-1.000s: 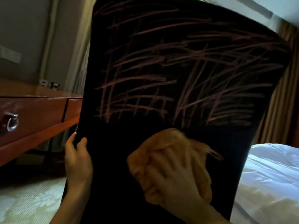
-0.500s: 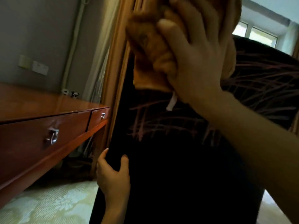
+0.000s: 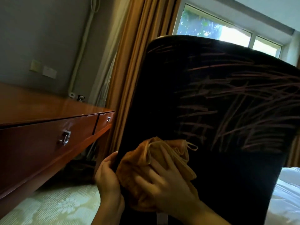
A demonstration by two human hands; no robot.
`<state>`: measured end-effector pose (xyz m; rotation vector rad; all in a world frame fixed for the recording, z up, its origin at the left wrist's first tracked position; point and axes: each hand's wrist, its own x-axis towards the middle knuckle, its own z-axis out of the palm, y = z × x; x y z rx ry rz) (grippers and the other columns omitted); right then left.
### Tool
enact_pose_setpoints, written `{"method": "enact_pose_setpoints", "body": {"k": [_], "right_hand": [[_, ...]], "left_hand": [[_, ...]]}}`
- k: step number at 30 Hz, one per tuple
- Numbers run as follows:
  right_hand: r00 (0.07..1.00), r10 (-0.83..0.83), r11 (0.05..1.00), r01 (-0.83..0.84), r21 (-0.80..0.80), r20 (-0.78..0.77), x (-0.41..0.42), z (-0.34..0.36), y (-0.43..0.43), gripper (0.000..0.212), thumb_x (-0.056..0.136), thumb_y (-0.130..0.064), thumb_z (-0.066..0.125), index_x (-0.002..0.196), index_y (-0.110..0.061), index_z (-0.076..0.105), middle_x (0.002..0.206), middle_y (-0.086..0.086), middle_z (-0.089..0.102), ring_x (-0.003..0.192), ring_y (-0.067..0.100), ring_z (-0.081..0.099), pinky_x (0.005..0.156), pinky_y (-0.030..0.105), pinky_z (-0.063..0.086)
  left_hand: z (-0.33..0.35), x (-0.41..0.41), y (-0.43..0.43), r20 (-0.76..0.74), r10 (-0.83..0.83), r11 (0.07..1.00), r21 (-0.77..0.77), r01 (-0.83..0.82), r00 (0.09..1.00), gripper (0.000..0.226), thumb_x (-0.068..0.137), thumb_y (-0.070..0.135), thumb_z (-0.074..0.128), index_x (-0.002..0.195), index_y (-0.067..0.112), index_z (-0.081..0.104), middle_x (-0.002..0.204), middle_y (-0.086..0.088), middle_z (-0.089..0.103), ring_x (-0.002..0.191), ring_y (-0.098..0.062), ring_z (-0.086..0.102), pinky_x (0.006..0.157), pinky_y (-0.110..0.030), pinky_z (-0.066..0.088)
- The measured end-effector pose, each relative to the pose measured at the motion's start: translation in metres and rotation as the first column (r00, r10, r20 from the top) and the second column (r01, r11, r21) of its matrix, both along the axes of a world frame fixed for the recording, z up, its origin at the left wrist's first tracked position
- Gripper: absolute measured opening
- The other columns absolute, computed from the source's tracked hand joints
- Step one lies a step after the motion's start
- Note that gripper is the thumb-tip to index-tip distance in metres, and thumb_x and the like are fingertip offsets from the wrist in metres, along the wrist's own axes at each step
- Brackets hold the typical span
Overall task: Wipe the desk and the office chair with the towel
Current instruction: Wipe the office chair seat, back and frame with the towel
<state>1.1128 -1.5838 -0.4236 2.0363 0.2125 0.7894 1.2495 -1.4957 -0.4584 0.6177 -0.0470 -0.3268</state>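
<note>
The office chair [image 3: 203, 98] fills the right half of the view, its black back patterned with thin reddish lines. My right hand [image 3: 164, 181] presses a crumpled orange towel [image 3: 138, 161] flat against the lower left part of that back. My left hand [image 3: 107, 174] grips the chair back's left edge, thumb in front, right beside the towel. The reddish wooden desk [image 3: 40, 111] with two drawers and metal ring handles stretches along the left.
Tan curtains [image 3: 139, 54] hang behind the chair, with a bright window [image 3: 211, 28] above. A white bed [image 3: 287, 192] lies at the right edge. Pale patterned carpet [image 3: 56, 207] covers the floor. Wall sockets [image 3: 43, 70] and small items sit at the desk's far end.
My right hand has swept the towel from the top of the chair back down to its lower left. My left hand keeps its grip on the edge.
</note>
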Motion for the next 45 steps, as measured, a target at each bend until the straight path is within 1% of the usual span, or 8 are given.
{"method": "enact_pose_setpoints", "body": {"k": [4,9,14,20,23,33,38,45], "right_hand": [[0.929,0.248,0.969,-0.242,-0.057,0.276,-0.01,0.085,0.023,0.027,0.109,-0.027,0.053,0.114,-0.021,0.079,0.126,0.009,0.073,0.115,0.035,0.067,0.116,0.076,0.021],[0.735,0.09,0.996,-0.083,-0.042,0.672,-0.011,0.22,0.041,0.046,0.096,-0.033,0.065,0.141,-0.022,0.063,0.148,0.012,0.057,0.14,0.046,0.046,0.114,0.078,0.02],[0.815,-0.21,0.947,0.032,0.319,0.54,-0.001,0.192,0.036,0.074,0.084,-0.042,0.052,0.156,-0.029,0.042,0.166,0.009,0.032,0.155,0.041,0.019,0.12,0.075,0.004],[0.99,-0.096,0.964,0.066,0.259,0.105,-0.027,-0.015,0.014,0.041,0.091,-0.045,0.052,0.117,-0.028,0.078,0.125,0.003,0.073,0.126,0.035,0.061,0.116,0.07,0.028],[0.974,0.028,0.985,-0.065,0.16,0.226,-0.038,-0.007,0.006,0.04,0.098,-0.041,0.047,0.103,-0.025,0.084,0.111,0.002,0.077,0.118,0.032,0.062,0.124,0.061,0.012],[0.694,0.055,0.982,-0.166,0.085,0.718,-0.036,0.2,0.031,0.053,0.092,-0.031,0.059,0.144,-0.02,0.06,0.152,0.011,0.053,0.14,0.048,0.043,0.116,0.073,0.021],[0.835,-0.196,0.953,0.039,0.3,0.514,0.01,0.182,0.038,0.071,0.09,-0.036,0.058,0.158,-0.032,0.038,0.165,-0.001,0.035,0.153,0.032,0.026,0.122,0.06,-0.009],[0.991,-0.112,0.99,0.118,0.076,-0.072,-0.003,0.043,0.02,0.038,0.103,-0.042,0.049,0.132,-0.025,0.066,0.141,0.002,0.063,0.141,0.033,0.047,0.124,0.066,0.01]], "left_hand": [[0.001,0.001,-0.001,0.015,0.001,1.0,-0.021,-0.001,1.0,0.034,0.096,0.018,0.052,0.079,0.019,0.082,0.083,0.001,0.08,0.073,-0.011,0.076,0.068,-0.03,0.054],[0.0,0.003,0.001,0.021,-0.049,0.999,-0.022,0.05,0.999,0.028,0.094,0.021,0.059,0.08,0.019,0.082,0.09,0.002,0.08,0.084,-0.015,0.076,0.073,-0.031,0.055],[0.001,0.004,-0.001,0.02,-0.046,0.999,-0.009,0.046,0.999,0.032,0.094,0.018,0.057,0.076,0.022,0.082,0.096,-0.001,0.079,0.089,-0.016,0.075,0.071,-0.03,0.054],[0.002,-0.003,-0.001,0.035,0.001,1.0,0.005,-0.001,0.999,0.027,0.096,0.016,0.053,0.089,0.02,0.079,0.086,0.001,0.079,0.085,-0.017,0.075,0.065,-0.031,0.054],[0.001,-0.001,0.001,0.059,-0.002,1.0,0.021,0.001,0.998,0.024,0.096,0.016,0.056,0.09,0.019,0.079,0.083,0.003,0.079,0.088,-0.018,0.075,0.069,-0.031,0.055],[-0.007,0.008,-0.003,0.091,-0.06,0.997,0.052,0.055,0.994,0.038,0.097,0.018,0.057,0.073,0.032,0.082,0.081,0.01,0.079,0.089,-0.012,0.073,0.074,-0.031,0.053],[-0.001,0.006,-0.003,0.073,-0.042,0.998,0.04,0.039,0.996,0.038,0.103,0.025,0.044,0.084,0.022,0.076,0.088,0.001,0.076,0.082,-0.014,0.07,0.067,-0.028,0.05],[0.009,-0.002,0.008,0.054,-0.116,0.993,-0.03,0.118,0.992,0.064,0.106,0.058,0.027,0.102,0.012,0.072,0.094,-0.009,0.074,0.087,-0.022,0.068,0.072,-0.037,0.05]]}}
